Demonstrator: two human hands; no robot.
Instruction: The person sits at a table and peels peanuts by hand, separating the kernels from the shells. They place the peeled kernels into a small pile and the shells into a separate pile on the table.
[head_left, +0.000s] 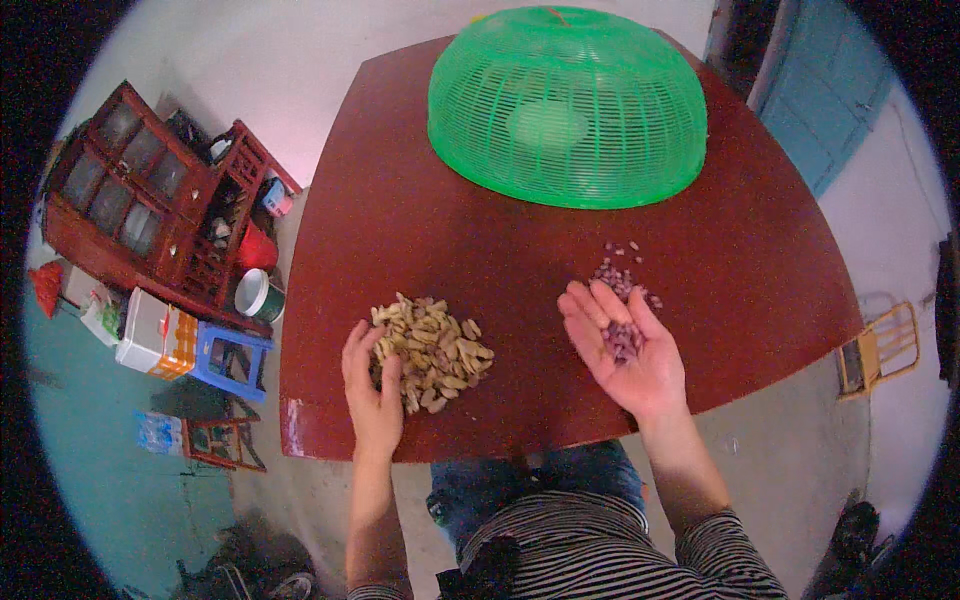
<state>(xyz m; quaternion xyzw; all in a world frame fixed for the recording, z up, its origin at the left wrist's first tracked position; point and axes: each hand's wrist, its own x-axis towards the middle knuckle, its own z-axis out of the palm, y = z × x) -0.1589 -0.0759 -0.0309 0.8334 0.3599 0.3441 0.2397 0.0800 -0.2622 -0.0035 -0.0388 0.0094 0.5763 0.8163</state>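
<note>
A heap of tan nuts in their shells, apparently peanuts (435, 349), lies on the red-brown table (517, 262) near its front left. Curved around the heap's left side, my left hand (375, 390) has fingers and thumb apart; I see nothing held in it. To the right, my right hand (637, 367) is turned palm up, slightly cupped. Several purplish shelled kernels (621, 343) rest in that palm. Just beyond its fingertips, more loose kernels (616, 276) are scattered on the tabletop, partly hidden by the fingers.
A green mesh food cover (568, 165) stands at the table's far side, with a pale round thing (547, 126) dimly visible through it. Off to the left are a wooden cabinet (172, 247), a white bucket (255, 294) and a blue stool (225, 364). A chair (881, 349) stands at right.
</note>
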